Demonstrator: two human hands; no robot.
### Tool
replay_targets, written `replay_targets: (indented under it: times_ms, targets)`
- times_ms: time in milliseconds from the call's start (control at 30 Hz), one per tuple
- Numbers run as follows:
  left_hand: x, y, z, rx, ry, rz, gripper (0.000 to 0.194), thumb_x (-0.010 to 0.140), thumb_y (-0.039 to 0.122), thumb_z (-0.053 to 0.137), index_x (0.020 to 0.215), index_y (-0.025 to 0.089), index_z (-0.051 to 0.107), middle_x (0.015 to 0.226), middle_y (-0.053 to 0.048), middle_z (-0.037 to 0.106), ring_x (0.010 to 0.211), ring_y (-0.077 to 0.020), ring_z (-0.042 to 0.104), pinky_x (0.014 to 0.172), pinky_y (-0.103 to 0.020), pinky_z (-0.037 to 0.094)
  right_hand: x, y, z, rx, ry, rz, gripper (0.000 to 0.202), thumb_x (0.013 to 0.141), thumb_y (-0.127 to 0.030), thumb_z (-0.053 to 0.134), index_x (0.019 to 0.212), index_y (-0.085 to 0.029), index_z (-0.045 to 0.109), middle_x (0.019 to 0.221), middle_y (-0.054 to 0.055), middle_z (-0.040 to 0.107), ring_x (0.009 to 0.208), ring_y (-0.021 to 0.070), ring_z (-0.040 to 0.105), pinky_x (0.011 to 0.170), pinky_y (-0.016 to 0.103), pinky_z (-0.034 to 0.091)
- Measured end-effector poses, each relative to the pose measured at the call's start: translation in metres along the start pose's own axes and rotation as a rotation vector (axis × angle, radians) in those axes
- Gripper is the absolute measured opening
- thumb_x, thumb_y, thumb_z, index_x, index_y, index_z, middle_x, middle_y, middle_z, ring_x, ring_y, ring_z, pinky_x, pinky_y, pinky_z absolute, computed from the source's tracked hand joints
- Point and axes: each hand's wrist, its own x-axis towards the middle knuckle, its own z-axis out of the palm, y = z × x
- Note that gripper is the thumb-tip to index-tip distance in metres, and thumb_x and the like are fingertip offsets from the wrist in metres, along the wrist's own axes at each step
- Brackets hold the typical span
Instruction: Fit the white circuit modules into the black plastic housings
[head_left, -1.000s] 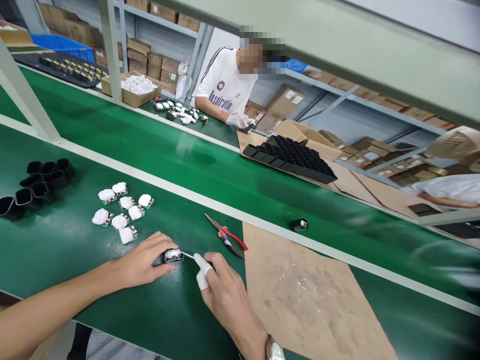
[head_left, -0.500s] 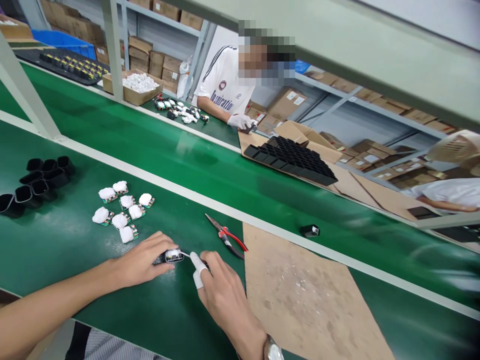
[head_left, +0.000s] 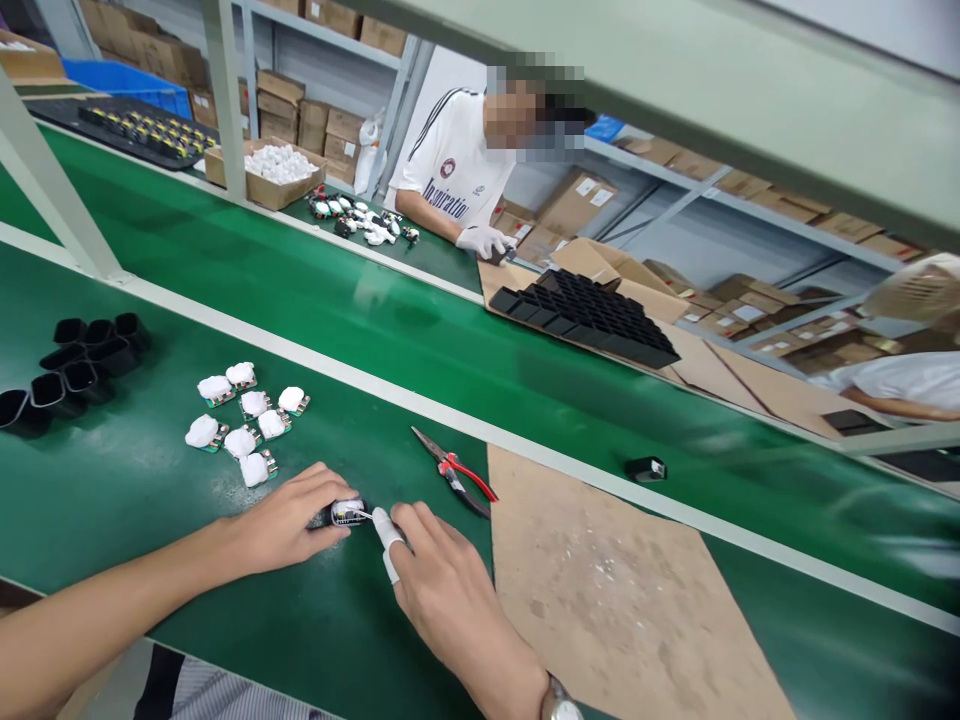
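Observation:
My left hand is closed around a small black plastic housing lying on its side, its open end facing right. A circuit board with white filler shows inside that opening. My right hand, with white finger cots on its fingers, pinches a thin pale tool. The tool's tip reaches the housing's opening; the rest is hidden, so its kind is unclear. Several circuit boards topped with white filler lie beyond my left hand. Needle-nose pliers with red and black handles lie beyond my right hand.
Several black housings stand at the left. A cardboard sheet covers the right of the bench. A black housing rides the green belt. Across it, a gloved co-worker's hand is near rows of black housings.
My right hand has shifted slightly, its fingertips a little closer to the housing's opening. The single housing on the belt has moved right. My left hand stays where it was.

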Motion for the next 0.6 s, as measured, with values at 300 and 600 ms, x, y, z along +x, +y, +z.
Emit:
replay_targets:
  times_ms: [300,600]
  targets:
    - [-0.004,0.0,-0.007,0.098,0.047,0.111,0.025,0.104,0.027,0.065,0.129,0.022,0.063,0.125,-0.011,0.069,0.113,-0.0249,0.068,0.098,-0.038,0.059,-0.025,0.017,0.005,0.198,0.049,0.166,0.026,0.096,-0.006,0.044,0.111,-0.016,0.063,0.106,0.009,0.062,0.072,0.0167,0.058,0.056,0.03,0.048]
    - [-0.008,-0.002,-0.004,0.152,0.045,0.096,0.027,0.106,0.028,0.061,0.133,0.024,0.064,0.122,-0.009,0.074,0.11,-0.025,0.074,0.095,-0.038,0.063,-0.035,0.041,0.059,-0.016,-0.001,0.329,0.036,0.09,-0.002,0.046,0.117,-0.011,0.069,0.108,0.013,0.066,0.092,0.0249,0.068,0.072,0.035,0.06]
